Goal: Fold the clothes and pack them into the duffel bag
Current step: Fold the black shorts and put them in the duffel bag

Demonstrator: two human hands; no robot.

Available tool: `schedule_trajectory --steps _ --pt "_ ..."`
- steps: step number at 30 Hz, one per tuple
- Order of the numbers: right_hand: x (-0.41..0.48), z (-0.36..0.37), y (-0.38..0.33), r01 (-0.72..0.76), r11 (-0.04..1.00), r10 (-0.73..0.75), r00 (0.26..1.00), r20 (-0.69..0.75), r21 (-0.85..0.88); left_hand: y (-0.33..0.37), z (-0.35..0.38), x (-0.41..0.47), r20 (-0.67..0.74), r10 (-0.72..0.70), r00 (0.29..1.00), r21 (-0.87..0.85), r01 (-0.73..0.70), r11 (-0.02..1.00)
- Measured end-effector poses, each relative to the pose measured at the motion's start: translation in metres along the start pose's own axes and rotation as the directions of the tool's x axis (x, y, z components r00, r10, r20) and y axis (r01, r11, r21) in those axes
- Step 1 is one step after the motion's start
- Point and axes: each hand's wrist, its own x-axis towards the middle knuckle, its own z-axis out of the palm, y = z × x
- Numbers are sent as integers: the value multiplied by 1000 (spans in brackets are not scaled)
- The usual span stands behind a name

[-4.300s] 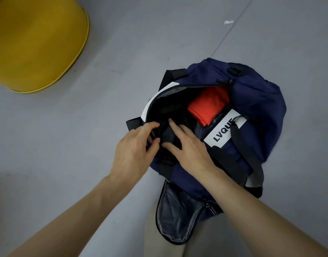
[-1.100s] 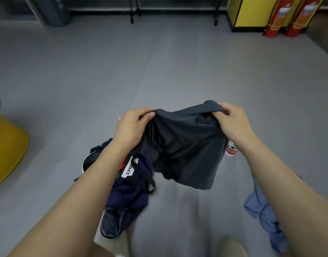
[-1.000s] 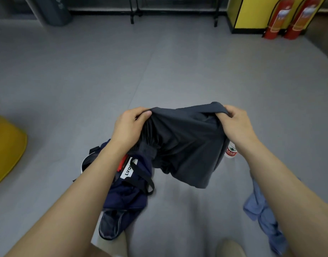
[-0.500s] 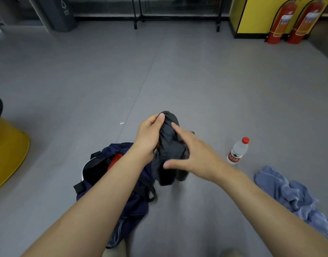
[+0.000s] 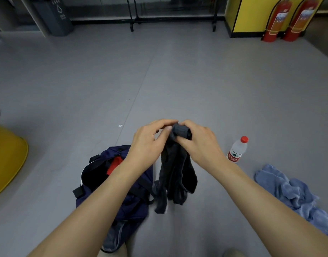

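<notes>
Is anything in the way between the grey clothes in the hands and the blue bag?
Nothing visible is. The left hand and right hand hold the grey clothes up, just right of the bag. The bag is open; a red cloth lies at its far end, with dark room beside it.

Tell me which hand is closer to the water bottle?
Right. The right hand grips the dark garment beside the water bottle, not touching it. The left hand grips the garment on its far side, over the duffel bag.
</notes>
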Motion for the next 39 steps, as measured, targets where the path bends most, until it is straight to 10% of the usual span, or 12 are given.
schedule_trajectory --steps 10,18,39 --pt "1 -6 6 -13 999 11 998 60 47 11 3 -1 -51 116 992 145 -108 983" --pt "1 -5 29 -118 993 121 963 241 -24 4 -11 4 -126 -68 990 -128 51 990" --pt "6 -26 25 133 984 -109 976 186 -119 -10 -9 5 -37 -39 999 321 49 946"
